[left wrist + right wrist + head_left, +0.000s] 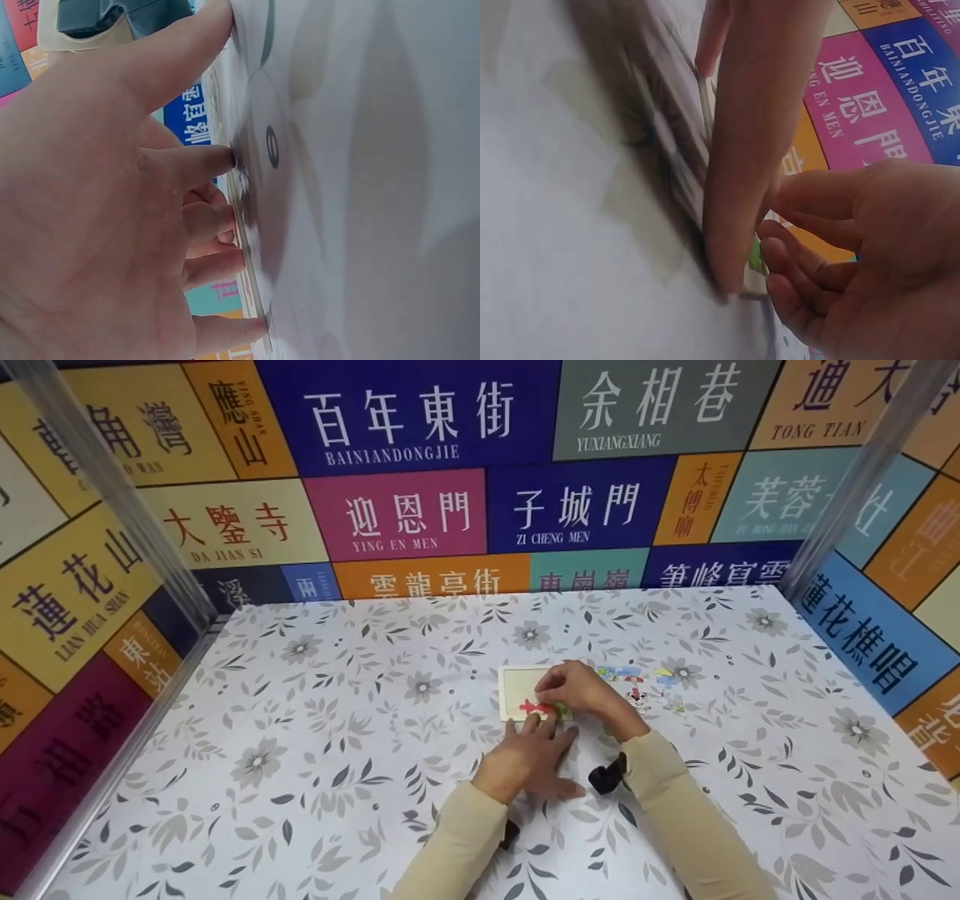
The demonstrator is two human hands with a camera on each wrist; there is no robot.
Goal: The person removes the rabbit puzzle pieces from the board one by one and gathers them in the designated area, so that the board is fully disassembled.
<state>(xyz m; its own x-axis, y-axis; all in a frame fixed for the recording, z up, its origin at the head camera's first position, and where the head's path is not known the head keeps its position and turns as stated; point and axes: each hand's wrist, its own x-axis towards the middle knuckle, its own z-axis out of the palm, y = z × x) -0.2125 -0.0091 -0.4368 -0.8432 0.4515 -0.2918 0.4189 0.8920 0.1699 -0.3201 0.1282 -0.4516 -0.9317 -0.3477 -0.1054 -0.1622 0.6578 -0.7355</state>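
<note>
A shallow cream puzzle tray (517, 684) lies on the table with red puzzle pieces (534, 707) and a bit of green along its near side. My left hand (531, 761) spreads its fingers at the tray's near edge, the fingertips touching the edge and the pieces. In the left wrist view, the left hand (97, 187) has fairly straight fingers, tips down on the tray's side. Over the tray's right part, my right hand (581, 690) bends its fingers, thumb and forefinger close together. Its fingertips are partly hidden in the right wrist view, so any piece between them cannot be made out.
Several loose colourful puzzle pieces (637, 694) lie right of the tray, beside the right wrist. The table (337, 720) has a leaf-and-flower cover. Panels with Chinese lettering (412, 514) stand behind it and at both sides, with clear posts at the corners.
</note>
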